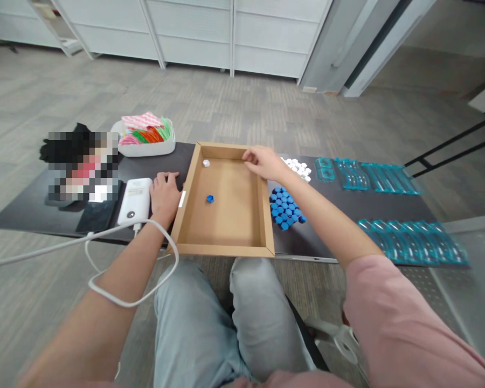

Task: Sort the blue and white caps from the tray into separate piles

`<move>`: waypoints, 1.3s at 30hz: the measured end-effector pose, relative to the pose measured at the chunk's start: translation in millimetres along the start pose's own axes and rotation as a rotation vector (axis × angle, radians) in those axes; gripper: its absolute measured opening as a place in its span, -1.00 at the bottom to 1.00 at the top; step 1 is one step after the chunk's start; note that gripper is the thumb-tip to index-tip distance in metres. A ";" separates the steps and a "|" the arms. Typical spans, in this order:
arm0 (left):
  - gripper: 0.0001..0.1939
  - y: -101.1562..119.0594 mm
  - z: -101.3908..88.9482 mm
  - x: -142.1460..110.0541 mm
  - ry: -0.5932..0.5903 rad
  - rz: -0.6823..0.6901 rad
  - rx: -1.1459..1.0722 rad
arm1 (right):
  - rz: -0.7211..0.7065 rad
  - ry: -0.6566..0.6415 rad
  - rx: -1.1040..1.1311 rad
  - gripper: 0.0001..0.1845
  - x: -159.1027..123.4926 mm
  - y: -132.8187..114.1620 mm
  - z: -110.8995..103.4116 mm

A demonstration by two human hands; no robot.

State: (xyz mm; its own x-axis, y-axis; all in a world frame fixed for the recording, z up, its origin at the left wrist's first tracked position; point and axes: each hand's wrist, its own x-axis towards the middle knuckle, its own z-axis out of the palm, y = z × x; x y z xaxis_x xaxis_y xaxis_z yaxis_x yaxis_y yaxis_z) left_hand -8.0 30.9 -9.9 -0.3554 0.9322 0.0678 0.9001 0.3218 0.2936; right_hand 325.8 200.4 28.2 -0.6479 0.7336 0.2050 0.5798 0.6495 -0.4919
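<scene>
cardboard tray (234, 215) on dark table (323, 207); white piece (206, 163) inside, far left, blue piece (210, 199) nearer. right hand (262, 161) at tray's far right corner, fingers bent; cannot tell whether they grip anything. left hand (165, 195) between white device (134, 202) and tray, fingers slightly apart. blue pile (284, 207) right of tray.

No legible text or numbers.
</scene>
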 end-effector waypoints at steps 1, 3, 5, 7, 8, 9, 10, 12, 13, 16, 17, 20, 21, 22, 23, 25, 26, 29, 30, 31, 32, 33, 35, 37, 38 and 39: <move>-0.45 -1.1 1.5 0.4 0.008 0.003 -0.002 | -0.029 -0.054 -0.009 -0.72 22.1 -12.9 16.4; -0.46 -3.3 4.2 1.1 0.023 0.012 -0.009 | -0.065 -0.140 -0.054 -0.62 61.1 -35.3 48.1; -0.45 -4.3 5.7 1.1 0.034 0.021 -0.015 | -0.048 -0.202 -0.122 -0.58 90.2 -51.9 74.5; -0.44 -3.8 5.5 0.4 0.038 0.028 -0.019 | -0.031 -0.235 -0.182 -0.63 107.5 -63.4 92.4; -0.43 -3.0 4.7 -0.2 0.035 0.031 -0.021 | -0.031 -0.242 -0.202 -0.67 111.6 -67.9 97.8; -0.42 -2.1 3.6 -0.9 0.029 0.033 -0.023 | -0.038 -0.247 -0.213 -0.72 112.7 -71.8 100.9; -0.41 -1.1 2.3 -1.5 0.019 0.033 -0.023 | -0.053 -0.254 -0.212 -0.76 111.0 -75.4 101.7; -0.40 0.3 -0.4 -2.3 -0.003 0.026 -0.016 | -0.105 -0.284 -0.176 -0.79 100.2 -81.4 96.9; -0.39 0.7 -1.5 -2.4 -0.014 0.018 -0.007 | -0.142 -0.303 -0.139 -0.78 91.6 -83.3 91.5; -0.37 1.2 -3.3 -1.3 -0.036 0.000 0.029 | -0.246 -0.294 0.008 -0.69 55.0 -80.6 64.3; -0.36 1.4 -3.6 -0.9 -0.042 -0.003 0.039 | -0.260 -0.262 0.054 -0.66 39.7 -75.6 51.6; -0.34 2.2 -4.2 -0.7 -0.058 -0.002 0.054 | -0.225 -0.106 0.142 -0.65 -12.0 -45.8 4.1; -0.33 2.3 -4.3 -0.8 -0.061 -0.003 0.057 | -0.196 -0.058 0.144 -0.69 -30.0 -31.5 -13.4; -0.33 2.3 -4.2 -0.9 -0.060 -0.006 0.060 | -0.144 0.010 0.136 -0.74 -47.9 -15.7 -30.9; -0.32 1.9 -3.9 -0.9 -0.058 -0.008 0.061 | -0.070 0.076 0.115 -0.78 -65.3 0.8 -47.6; -0.32 0.2 -2.5 -0.4 -0.049 -0.011 0.062 | 0.129 0.192 0.055 -0.82 -97.5 33.8 -76.6; -0.32 -1.1 -1.6 0.2 -0.044 -0.012 0.061 | 0.223 0.236 0.024 -0.83 -111.9 49.2 -88.1; -0.32 -5.3 1.2 2.7 -0.030 -0.010 0.069 | 0.387 0.284 -0.094 -0.85 -145.4 87.0 -107.8; -0.32 -6.2 1.7 3.4 -0.026 -0.010 0.075 | 0.413 0.276 -0.139 -0.86 -152.8 96.2 -109.8; -0.32 -6.6 1.8 3.9 -0.025 -0.010 0.082 | 0.431 0.258 -0.182 -0.87 -158.3 103.7 -110.1; -0.31 -6.5 1.6 4.0 -0.025 -0.011 0.091 | 0.444 0.234 -0.222 -0.87 -162.1 109.5 -109.0; -0.31 -6.0 1.2 3.8 -0.026 -0.012 0.098 | 0.453 0.205 -0.255 -0.88 -164.3 113.7 -107.1; -0.31 -4.2 -0.4 2.7 -0.031 -0.014 0.113 | 0.459 0.148 -0.306 -0.89 -165.6 118.2 -102.3; -0.31 -2.5 -1.7 1.4 -0.034 -0.018 0.126 | 0.458 0.108 -0.334 -0.88 -165.4 119.3 -98.2; -0.31 -2.2 -2.1 1.0 -0.035 -0.019 0.131 | 0.460 0.097 -0.337 -0.87 -165.7 119.3 -97.0; -0.31 -2.2 -2.0 0.9 -0.034 -0.019 0.135 | 0.462 0.095 -0.333 -0.87 -166.4 119.2 -96.2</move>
State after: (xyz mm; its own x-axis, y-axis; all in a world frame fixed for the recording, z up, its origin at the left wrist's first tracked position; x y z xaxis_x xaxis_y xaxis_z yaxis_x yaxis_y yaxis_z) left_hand -10.9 30.6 -8.5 -0.3658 0.9302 0.0308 0.9199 0.3563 0.1637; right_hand 550.3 175.0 16.8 -0.2521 0.9609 0.1145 0.9262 0.2738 -0.2591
